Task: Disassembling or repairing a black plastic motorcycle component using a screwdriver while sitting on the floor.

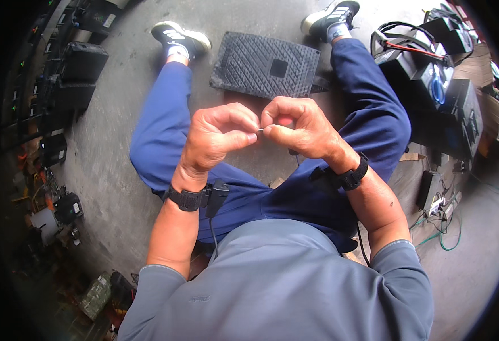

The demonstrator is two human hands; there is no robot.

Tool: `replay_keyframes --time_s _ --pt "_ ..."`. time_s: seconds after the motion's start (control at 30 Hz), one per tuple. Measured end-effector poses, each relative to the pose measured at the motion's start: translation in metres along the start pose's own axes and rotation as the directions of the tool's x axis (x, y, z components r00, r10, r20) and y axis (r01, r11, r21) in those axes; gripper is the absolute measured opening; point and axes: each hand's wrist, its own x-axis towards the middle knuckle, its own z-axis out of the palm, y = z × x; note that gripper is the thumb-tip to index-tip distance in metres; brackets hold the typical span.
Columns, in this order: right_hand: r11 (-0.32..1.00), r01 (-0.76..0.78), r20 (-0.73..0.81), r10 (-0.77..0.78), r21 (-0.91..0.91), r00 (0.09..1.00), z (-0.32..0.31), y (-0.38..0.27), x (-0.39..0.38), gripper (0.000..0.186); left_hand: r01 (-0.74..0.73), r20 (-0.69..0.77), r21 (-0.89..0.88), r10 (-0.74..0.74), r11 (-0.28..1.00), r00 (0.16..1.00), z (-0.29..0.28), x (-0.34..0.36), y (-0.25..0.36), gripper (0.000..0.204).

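Observation:
My left hand (pixel 218 133) and my right hand (pixel 306 128) meet in front of me, above the gap between my knees. Both are closed in a pinch, thumb against forefinger, fingertips almost touching. Between them shows a short, thin, pale strand (pixel 260 130), too small to name exactly. Something red (pixel 285 120) shows inside the curl of my right hand; its kind is hidden by the fingers. Beyond the hands lies a black ribbed panel (pixel 243 62) with a dark square on it.
Black box-shaped units (pixel 82 62) line the left side. At the right stand dark metal cases (pixel 459 113) with cables and a blue coil (pixel 436 88) on top. Green wire (pixel 443 241) and a white plug (pixel 434 206) lie on the grey floor. Loose parts fill the lower left.

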Motion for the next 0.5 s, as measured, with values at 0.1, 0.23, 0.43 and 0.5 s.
replay_keyframes --time_s 0.1,0.23,0.43,0.5 --pt "1.0 0.013 -0.012 -0.013 -0.025 1.0 0.014 -0.03 -0.003 0.006 -0.083 -0.008 0.006 0.083 0.997 0.997 0.005 -0.014 0.026 0.017" --pt "0.981 0.146 -0.008 -0.148 -0.131 0.989 0.019 -0.068 -0.012 0.006 -0.186 0.066 0.011 0.185 0.982 0.98 0.019 -0.023 0.065 0.013" --pt "0.997 0.054 0.037 -0.052 -0.063 0.998 0.022 -0.134 -0.025 0.008 -0.326 0.12 0.093 0.314 0.941 0.942 0.035 -0.034 0.105 0.014" --pt "0.989 0.121 0.062 -0.116 -0.089 0.991 0.021 -0.14 -0.022 0.009 -0.351 0.117 0.096 0.34 0.931 0.933 0.04 -0.035 0.116 0.015"
